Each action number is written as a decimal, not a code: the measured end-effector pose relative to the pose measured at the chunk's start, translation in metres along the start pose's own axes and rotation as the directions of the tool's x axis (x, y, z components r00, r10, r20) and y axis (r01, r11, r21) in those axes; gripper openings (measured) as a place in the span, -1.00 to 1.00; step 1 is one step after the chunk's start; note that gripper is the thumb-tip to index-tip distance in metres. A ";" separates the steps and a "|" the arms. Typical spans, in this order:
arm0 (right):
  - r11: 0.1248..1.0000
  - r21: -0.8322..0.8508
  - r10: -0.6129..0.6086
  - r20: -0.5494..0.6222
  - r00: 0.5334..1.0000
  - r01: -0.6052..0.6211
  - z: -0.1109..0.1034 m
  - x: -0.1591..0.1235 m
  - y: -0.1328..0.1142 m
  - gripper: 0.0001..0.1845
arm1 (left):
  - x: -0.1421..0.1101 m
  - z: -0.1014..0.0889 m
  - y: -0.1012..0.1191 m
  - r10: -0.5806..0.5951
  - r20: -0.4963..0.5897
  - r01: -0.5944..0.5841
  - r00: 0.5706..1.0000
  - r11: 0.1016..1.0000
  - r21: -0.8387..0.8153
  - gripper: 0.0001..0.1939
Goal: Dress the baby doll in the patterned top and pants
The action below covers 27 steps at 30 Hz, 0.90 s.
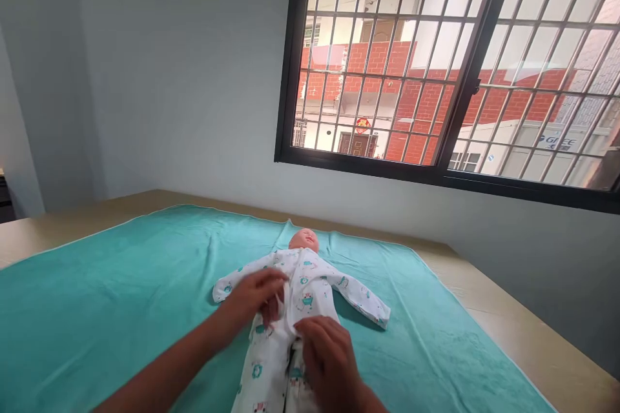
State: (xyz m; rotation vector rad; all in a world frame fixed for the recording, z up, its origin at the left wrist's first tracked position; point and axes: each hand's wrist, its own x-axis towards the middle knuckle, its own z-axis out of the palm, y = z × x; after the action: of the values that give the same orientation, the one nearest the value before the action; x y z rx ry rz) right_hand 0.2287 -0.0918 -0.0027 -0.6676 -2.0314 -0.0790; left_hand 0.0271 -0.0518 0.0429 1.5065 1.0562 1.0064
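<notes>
A baby doll (304, 240) lies on its back on a teal blanket, its head away from me. It wears white footless-looking pyjamas (310, 284) printed with small teal figures, the sleeves spread to both sides. My left hand (259, 297) is closed in a pinch at the front opening, with a strip of the white fabric at its fingertips. Lower down, near the top of the legs, my right hand (327, 345) has its thumb and fingers pinched on the pyjama front. A dark gap shows between the legs. Both hands are slightly blurred, and the lower legs run out of view.
The teal blanket (145, 290) is spread with slight wrinkles over a pale wooden table (484, 293). Behind the table stands a grey wall (184, 77). A barred window (378, 71) with a dark frame looks onto a red-brick building.
</notes>
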 end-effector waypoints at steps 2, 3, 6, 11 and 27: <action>0.999 -0.020 0.026 -0.002 1.000 -0.026 -0.011 0.000 0.013 -0.73 | 0.010 -0.026 -0.013 0.025 -0.172 -0.023 0.985 1.000 0.012 -0.54; 0.997 -0.041 0.066 -0.021 0.998 -0.067 -0.016 0.000 0.023 -0.75 | 0.014 -0.040 -0.022 0.038 -0.243 -0.018 0.969 0.996 0.083 -0.55; 0.916 -0.131 0.358 -0.153 0.921 -0.378 -0.032 -0.005 0.063 -0.76 | 0.024 -0.082 -0.055 0.180 -0.411 0.046 0.894 0.875 0.483 -0.58; 0.473 -0.512 0.784 -0.126 0.607 -0.717 -0.061 -0.031 0.128 -0.54 | 0.029 -0.133 -0.099 0.010 -0.483 0.368 0.876 0.635 0.679 -0.52; 0.538 -0.070 0.840 -0.046 0.541 -0.840 -0.086 -0.070 0.186 -0.67 | 0.057 -0.144 -0.111 -0.198 -0.525 0.374 0.828 0.892 0.254 -0.68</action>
State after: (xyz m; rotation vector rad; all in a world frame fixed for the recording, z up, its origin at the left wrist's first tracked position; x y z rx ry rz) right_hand 0.4139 0.0093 -0.0529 -1.6451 -1.4885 0.4143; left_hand -0.1086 0.0534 -0.0390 1.3234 1.8542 1.0401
